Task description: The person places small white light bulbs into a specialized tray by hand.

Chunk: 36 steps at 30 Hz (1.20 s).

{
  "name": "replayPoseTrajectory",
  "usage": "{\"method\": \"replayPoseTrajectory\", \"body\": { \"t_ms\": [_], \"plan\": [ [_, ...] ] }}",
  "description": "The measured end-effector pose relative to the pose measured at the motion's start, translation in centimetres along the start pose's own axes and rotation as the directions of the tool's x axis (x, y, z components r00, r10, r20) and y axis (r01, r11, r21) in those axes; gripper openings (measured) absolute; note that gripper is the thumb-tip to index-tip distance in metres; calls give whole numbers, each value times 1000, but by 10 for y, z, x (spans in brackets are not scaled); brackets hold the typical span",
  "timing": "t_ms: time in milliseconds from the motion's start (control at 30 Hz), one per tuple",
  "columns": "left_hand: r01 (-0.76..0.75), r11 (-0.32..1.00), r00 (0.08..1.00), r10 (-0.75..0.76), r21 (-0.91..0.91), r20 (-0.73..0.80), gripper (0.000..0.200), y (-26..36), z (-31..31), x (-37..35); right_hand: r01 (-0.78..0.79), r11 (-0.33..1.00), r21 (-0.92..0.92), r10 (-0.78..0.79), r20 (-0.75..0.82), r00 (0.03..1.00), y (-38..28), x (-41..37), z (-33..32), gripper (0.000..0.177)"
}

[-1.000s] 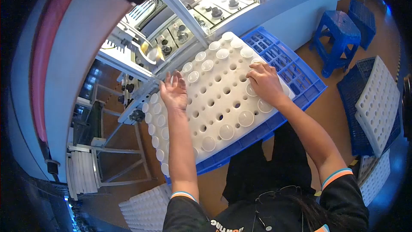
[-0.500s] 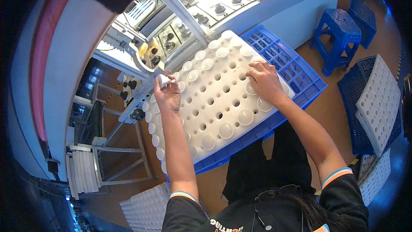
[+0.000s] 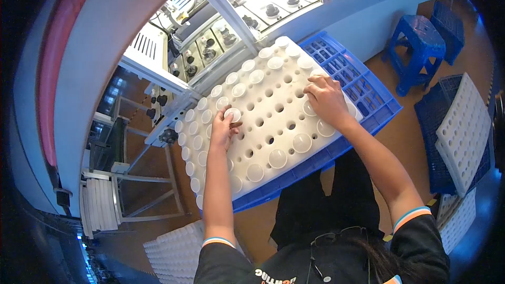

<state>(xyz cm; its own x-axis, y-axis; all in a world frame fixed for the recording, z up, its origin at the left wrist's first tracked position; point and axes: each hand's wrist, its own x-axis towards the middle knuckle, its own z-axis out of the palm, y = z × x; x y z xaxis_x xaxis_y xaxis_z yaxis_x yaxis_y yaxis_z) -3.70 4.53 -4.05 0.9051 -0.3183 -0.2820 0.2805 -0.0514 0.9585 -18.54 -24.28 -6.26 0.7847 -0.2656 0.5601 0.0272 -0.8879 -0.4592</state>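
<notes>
My left hand (image 3: 225, 130) is over the left-middle of a white foam tray (image 3: 263, 144) with rows of round holes. Its fingers pinch a white translucent cup-shaped cover (image 3: 233, 115) by the edge. On the tray's right part rests my right hand (image 3: 327, 96), its fingers curled together and pointing left. Just behind those fingers a similar white cover (image 3: 317, 73) shows partly; whether they grip anything is hidden. More such covers sit in the holes along the left, back and front rows, while several middle holes are bare.
Under the tray is a blue plastic crate (image 3: 368, 84). Behind it stands a framed, lit machine (image 3: 231, 29) with black fixtures. A blue stool (image 3: 419, 39), another crate and a perforated white tray (image 3: 465, 126) are at right. Stacked white trays (image 3: 176, 255) lie lower left.
My left hand has come from the machine's edge rightward and down over the tray, bringing the white cover with it. My right hand has stayed in place.
</notes>
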Motion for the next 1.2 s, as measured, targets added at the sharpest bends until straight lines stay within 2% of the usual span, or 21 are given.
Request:
{"method": "replayPoseTrajectory", "body": {
  "t_ms": [67, 100, 167, 200, 267, 300, 367, 467, 600, 667, 700, 767, 800, 867, 933, 1000, 1033, 1067, 1100, 1167, 1200],
  "plan": [
    [-80, 847, 979, 167, 525, -120, 41, 8, 5, -6, 1, 1000, 7, -1, -6, 1000, 0, 1, 0, 12],
    [-79, 846, 979, 166, 527, -120, 41, 10, 3, -6, -2, 1000, 14, 2, -12, 1000, 0, 0, 1, 12],
    [-248, 269, 824, 563, 931, 57, 51, 11, -5, -8, 3, 1000, 9, -3, -18, 1000, 2, 0, 3, 12],
    [-247, 269, 824, 564, 931, 55, 51, 8, -9, -7, 15, 1000, 2, -15, -27, 1000, 2, 0, 3, 12],
    [-286, -120, 652, 703, 951, 285, 59, -2, -18, 2, 12, 1000, -2, -12, -23, 1000, 1, 0, 3, 12],
    [-286, -119, 648, 708, 951, 283, 59, -6, -19, 3, 4, 1000, -8, -4, -18, 1000, 0, 0, 2, 12],
    [-195, -18, 881, 435, 981, 183, 69, -13, -20, 6, 6, 1000, 2, -6, -26, 1000, 1, 1, 2, 12],
    [-167, 26, 922, 359, 986, 147, 72, -8, -16, 3, 7, 1000, 19, -7, -28, 1000, 0, -1, 2, 12],
    [-210, 57, 891, 422, 976, 167, 67, -16, -25, 9, 21, 1000, 6, -21, -28, 999, 2, 0, 4, 11],
    [-299, 27, 720, 662, 954, 207, 56, -20, -37, 18, 23, 1000, -4, -23, -24, 999, 3, -1, 2, 11],
    [-303, 25, 716, 666, 953, 211, 56, -15, -31, 17, 23, 1000, -6, -23, -14, 1000, 2, -1, 2, 11],
    [-501, 533, 699, 714, 682, -45, 42, -9, -20, 10, 24, 1000, -9, -24, -13, 1000, 2, 0, 1, 11],
    [-497, 534, 700, 712, 684, -47, 42, -3, -14, 5, 30, 1000, -7, -30, -25, 999, 2, 1, 0, 11],
    [-422, 904, 870, 427, 74, -248, 34, 7, 1, 0, 36, 999, -3, -37, -30, 999, 0, 0, 1, 11],
    [-374, 926, 905, 349, -60, -245, 31, 5, 6, 1, 28, 999, 15, -28, -37, 999, 1, 0, 1, 12],
    [-319, 928, 935, 274, -193, -226, 29, -3, 13, 5, 23, 1000, 11, -22, -40, 999, 0, 0, 0, 12],
    [-399, 899, 879, 431, 182, -204, 24, -13, 16, 7, 23, 1000, 11, -23, -43, 999, 0, 0, 1, 12],
    [-428, 733, 816, 565, 529, -121, 20, -23, 18, 9, 22, 1000, 11, -21, -42, 999, 0, 0, 0, 12],
    [-426, 734, 818, 563, 529, -122, 20, -26, 26, 3, 23, 1000, 12, -22, -41, 999, 0, 0, 0, 12],
    [-560, 152, 632, 714, 815, 301, 17, -26, 42, -11, 25, 1000, 16, -24, -34, 999, 0, 0, 1, 12],
    [-558, 154, 634, 713, 815, 300, 17, -28, 45, -11, 33, 999, 15, -32, -41, 999, 1, 0, 2, 12]
  ]
}}
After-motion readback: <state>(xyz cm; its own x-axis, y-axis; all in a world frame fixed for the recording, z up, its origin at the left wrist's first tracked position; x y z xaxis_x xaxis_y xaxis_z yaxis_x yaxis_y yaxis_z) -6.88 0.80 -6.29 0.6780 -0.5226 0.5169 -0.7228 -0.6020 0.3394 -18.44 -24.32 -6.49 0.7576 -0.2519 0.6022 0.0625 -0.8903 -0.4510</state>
